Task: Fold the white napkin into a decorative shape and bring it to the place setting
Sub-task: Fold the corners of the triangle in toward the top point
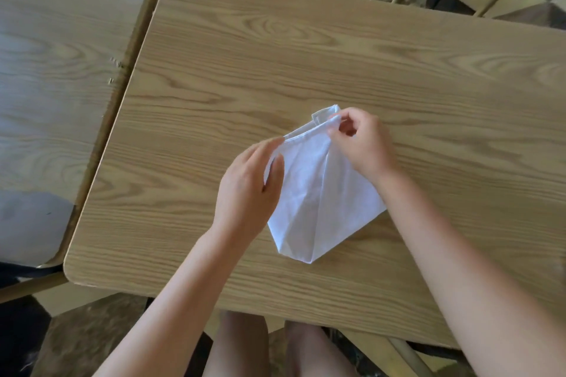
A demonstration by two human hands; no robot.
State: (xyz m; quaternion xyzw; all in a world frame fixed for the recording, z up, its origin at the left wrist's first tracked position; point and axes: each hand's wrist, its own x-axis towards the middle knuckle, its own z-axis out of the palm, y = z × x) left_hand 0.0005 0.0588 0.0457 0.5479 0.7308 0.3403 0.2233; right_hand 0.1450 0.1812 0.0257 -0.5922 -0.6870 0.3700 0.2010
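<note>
Pinching the hemmed far edge, my left hand and right hand each hold the white cloth napkin between thumb and fingertips, both wrists bent down over it. It lies part-folded, a point towards me, mid-way up the pale wood-grain table. Folding is underway, I judge; next that edge needs turning over evenly. No place setting shows.

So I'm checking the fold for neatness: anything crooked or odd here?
Nothing is damaged or spilled. The white napkin lies partly folded on the table, both hands pinching its far hemmed edge. No place setting is visible.
</note>
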